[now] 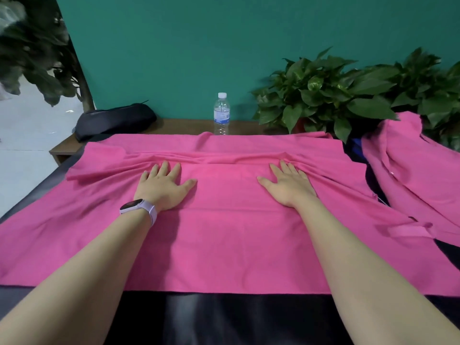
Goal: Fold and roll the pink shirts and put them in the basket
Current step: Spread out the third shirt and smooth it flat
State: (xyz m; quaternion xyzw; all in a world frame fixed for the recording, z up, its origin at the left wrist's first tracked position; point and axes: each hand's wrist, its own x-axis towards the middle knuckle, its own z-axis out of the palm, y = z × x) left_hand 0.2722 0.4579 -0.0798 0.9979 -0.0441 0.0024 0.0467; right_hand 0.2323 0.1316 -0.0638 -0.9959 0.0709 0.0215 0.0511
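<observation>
On black table [224, 317] | pink shirt [224, 245] spread | left hand [161, 188], right hand [288, 188] pressing flat

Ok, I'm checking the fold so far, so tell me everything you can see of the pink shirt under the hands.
The bright pink, soft knit shirt lies spread flat over a dark glossy surface, its near edge straight. A bunched ridge of folds runs across its far part. The left hand and right hand press flat on it, fingers straight, just short of that ridge. A small strip of pink fabric sticks out at its right edge.
</observation>
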